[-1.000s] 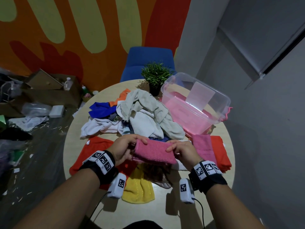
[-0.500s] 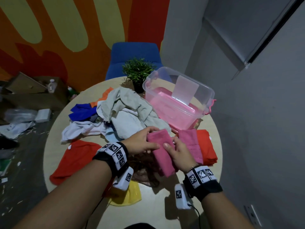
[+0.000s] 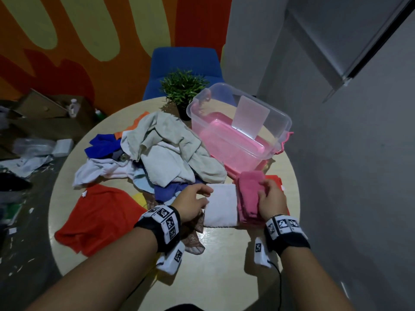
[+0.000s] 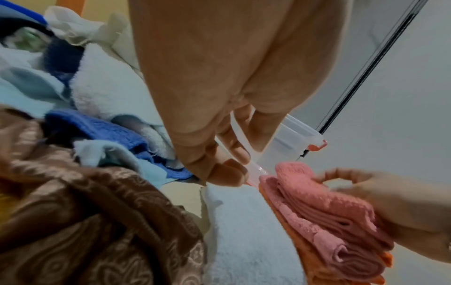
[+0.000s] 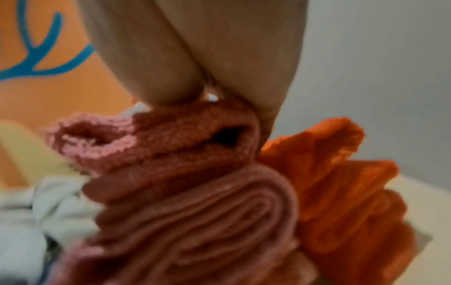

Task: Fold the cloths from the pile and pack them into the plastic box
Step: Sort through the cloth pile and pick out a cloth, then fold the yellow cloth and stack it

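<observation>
Right hand (image 3: 270, 199) curls its fingers over the folded pink cloth (image 3: 248, 194) on the stack, at 5 o'clock from the plastic box (image 3: 278, 122); left hand (image 3: 193, 203) hovers relaxed, holding nothing. Advisably, edges get squared before letting go.

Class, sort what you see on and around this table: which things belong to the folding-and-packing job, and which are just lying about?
Job: pink towel under the right hand; left hand; white towel; cloth pile; plastic box; red cloth.

Lying about: potted plant; blue chair; cardboard box.
</observation>
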